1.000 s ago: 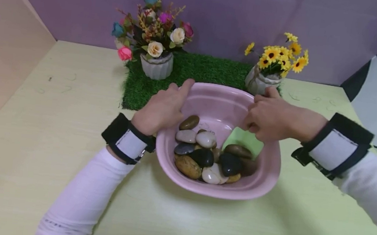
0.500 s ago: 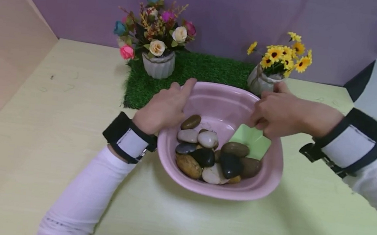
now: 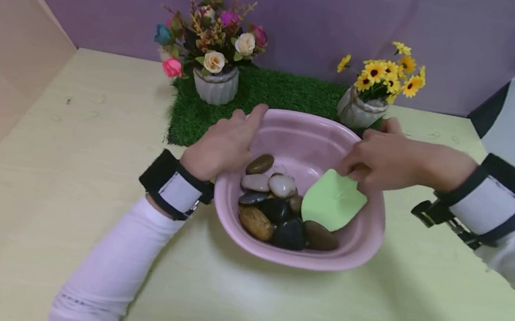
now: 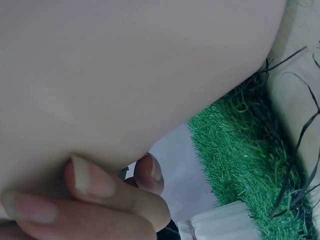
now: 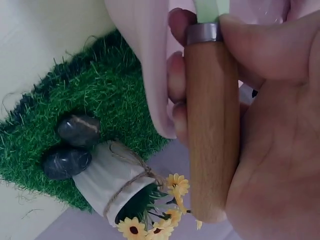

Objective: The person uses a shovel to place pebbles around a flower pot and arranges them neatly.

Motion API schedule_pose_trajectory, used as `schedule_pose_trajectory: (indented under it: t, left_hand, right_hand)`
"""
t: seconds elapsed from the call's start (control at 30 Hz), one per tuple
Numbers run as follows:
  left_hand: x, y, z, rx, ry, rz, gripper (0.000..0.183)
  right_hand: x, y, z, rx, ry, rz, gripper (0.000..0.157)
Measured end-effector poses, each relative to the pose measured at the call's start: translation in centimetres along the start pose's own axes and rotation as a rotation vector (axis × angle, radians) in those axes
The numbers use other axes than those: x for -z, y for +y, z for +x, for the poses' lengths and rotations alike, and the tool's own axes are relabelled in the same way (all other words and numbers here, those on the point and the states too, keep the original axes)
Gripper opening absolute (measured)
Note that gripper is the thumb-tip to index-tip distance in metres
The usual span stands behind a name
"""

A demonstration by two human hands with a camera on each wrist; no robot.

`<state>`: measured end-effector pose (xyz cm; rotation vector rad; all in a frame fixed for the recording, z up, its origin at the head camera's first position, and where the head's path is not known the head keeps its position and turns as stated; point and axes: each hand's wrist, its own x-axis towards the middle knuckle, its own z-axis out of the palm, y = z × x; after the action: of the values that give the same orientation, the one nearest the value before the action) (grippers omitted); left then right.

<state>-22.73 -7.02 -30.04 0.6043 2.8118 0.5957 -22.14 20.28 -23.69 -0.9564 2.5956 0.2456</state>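
A pink basin (image 3: 294,261) holds several smooth stones, among them a tan one (image 3: 255,223), a black one (image 3: 289,233) and a brown one (image 3: 320,236). My left hand (image 3: 221,146) grips its left rim, the index finger lying along the edge. Curled fingertips (image 4: 95,180) show in the left wrist view. My right hand (image 3: 385,158) grips the wooden handle (image 5: 212,130) of a small shovel. The shovel's green blade (image 3: 333,200) slants into the right side of the basin, its lower edge beside the brown stone.
Behind the basin lies a strip of artificial grass (image 3: 288,93). On it stand a pot of mixed flowers (image 3: 215,85) and a pot of yellow flowers (image 3: 359,111). Two dark stones (image 5: 77,130) lie by the yellow flowers' pot.
The right hand has moved rightward, and the green blade has turned to show more of its face. Stones at the right have shifted; a white one at the front has gone from sight.
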Motion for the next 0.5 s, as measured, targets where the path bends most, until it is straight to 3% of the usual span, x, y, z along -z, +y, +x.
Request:
schedule_pose_trajectory:
  t: [0.1, 0.23, 0.5]
  left_hand:
    - [0.0, 0.0, 0.0, 0.005, -0.005, -0.004, 0.077]
    - [0.0, 0.0, 0.1, -0.002, -0.013, -0.013, 0.077]
    - [0.1, -0.2, 0.1, 0.008, -0.018, -0.008, 0.078]
  right_hand:
    - [-0.3, -0.1, -0.3, 0.001, 0.013, 0.029, 0.032]
    - [-0.8, -0.1, -1.0, 0.01, 0.092, 0.017, 0.027]
    - [-1.3, -1.3, -1.2, 0.1, 0.359, -0.133, 0.022]
